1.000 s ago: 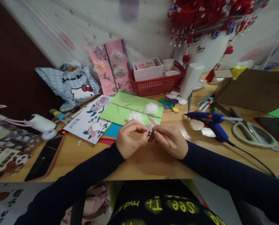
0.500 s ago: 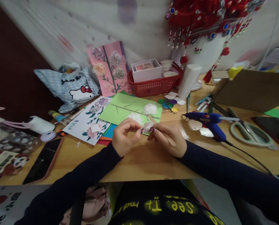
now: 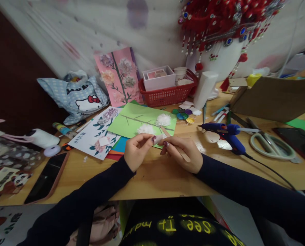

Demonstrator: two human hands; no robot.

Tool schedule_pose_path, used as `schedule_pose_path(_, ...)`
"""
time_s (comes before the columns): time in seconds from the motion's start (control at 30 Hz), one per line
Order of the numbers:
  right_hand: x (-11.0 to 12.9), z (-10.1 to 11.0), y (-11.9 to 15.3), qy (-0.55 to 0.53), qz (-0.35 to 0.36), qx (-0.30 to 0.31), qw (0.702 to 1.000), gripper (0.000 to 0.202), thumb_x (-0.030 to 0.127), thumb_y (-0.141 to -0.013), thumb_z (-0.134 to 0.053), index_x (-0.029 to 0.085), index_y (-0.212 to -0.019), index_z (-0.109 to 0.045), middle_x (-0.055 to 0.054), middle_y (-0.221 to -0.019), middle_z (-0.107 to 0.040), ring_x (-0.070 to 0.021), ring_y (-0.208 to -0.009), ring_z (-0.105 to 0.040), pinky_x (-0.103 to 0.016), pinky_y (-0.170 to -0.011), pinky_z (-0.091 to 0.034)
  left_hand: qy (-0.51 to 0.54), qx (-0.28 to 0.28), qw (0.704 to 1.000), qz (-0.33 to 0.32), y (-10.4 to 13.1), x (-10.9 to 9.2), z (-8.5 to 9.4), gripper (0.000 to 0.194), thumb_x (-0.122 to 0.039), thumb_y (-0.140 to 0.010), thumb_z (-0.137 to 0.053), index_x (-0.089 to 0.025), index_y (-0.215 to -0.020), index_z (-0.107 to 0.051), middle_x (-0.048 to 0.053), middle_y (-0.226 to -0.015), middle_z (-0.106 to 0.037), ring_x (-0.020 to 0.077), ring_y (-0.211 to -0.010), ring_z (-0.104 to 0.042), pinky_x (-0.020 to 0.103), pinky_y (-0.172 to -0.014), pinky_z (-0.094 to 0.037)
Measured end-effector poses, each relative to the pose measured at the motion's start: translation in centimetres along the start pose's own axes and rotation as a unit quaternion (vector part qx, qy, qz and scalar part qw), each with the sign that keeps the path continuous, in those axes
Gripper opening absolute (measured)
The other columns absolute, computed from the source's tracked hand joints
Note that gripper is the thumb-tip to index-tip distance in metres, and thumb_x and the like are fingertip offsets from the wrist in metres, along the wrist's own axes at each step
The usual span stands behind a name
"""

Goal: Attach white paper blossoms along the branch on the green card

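Observation:
Between my two hands is a small piece of thin white paper. My left hand pinches its left side between thumb and fingertips. On the other side, my right hand grips the paper's edge and also keeps a flat wooden stick slanted across its fingers. Just beyond my hands lies a light green sheet with a grey branch drawn on it. Two fluffy white paper flowers, one upper right and one lower left, rest on that sheet.
A blue glue gun lies right of my hands, with scissors farther right. Small paint pots and a red basket stand behind. Left are a printed flower sheet, a phone and a checked bag.
The white paper between my fingers looks more stretched out sideways than before. My hands stay nearly in place, and the view has shifted slightly.

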State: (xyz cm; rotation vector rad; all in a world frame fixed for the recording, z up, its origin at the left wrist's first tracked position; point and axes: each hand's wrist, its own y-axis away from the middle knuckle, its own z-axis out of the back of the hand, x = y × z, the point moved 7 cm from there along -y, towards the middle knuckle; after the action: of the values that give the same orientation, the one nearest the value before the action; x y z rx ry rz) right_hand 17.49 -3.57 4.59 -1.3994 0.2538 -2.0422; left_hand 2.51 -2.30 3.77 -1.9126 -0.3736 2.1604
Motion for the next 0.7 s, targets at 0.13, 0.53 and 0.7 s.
schedule_pose_path(0.13,0.0,-0.1,-0.1,-0.018,-0.017,0.004,1.0,0.022,0.029,-0.09,-0.048,0.014,-0.088,-0.064,-0.004,-0.067,-0.069,-0.0109,-0.057,-0.062,-0.022,-0.058,-0.049,-0.027,0.024,0.999,-0.029,0.1,-0.3,-0.2,0.012,-0.027,-0.077,-0.066,-0.016,-0.078,-0.07,0.005,-0.077,-0.072,0.0154,-0.072,-0.066,0.027,-0.069,-0.054)
schedule_pose_path(0.53,-0.1,-0.1,-0.1,-0.023,-0.033,0.01,0.999,0.018,0.023,-0.089,-0.046,0.014,-0.08,-0.059,-0.004,-0.068,-0.069,-0.0094,-0.055,-0.058,-0.021,-0.057,-0.046,0.027,-0.028,0.999,0.011,-0.1,0.2,0.3,0.015,-0.029,-0.074,-0.068,-0.015,-0.074,-0.063,0.001,-0.07,-0.065,0.0107,-0.063,-0.06,0.022,-0.061,-0.049)
schedule_pose_path(0.7,-0.2,0.2,-0.2,0.01,-0.039,0.001,0.999,0.019,0.021,-0.088,-0.046,0.015,-0.076,-0.059,-0.003,-0.065,-0.068,-0.0096,-0.055,-0.058,-0.021,-0.057,-0.045,0.11,-0.072,0.99,0.059,-0.3,1.7,0.9,0.022,-0.034,-0.074,-0.069,-0.015,-0.078,-0.059,-0.001,-0.068,-0.062,0.0093,-0.062,-0.059,0.021,-0.062,-0.048)
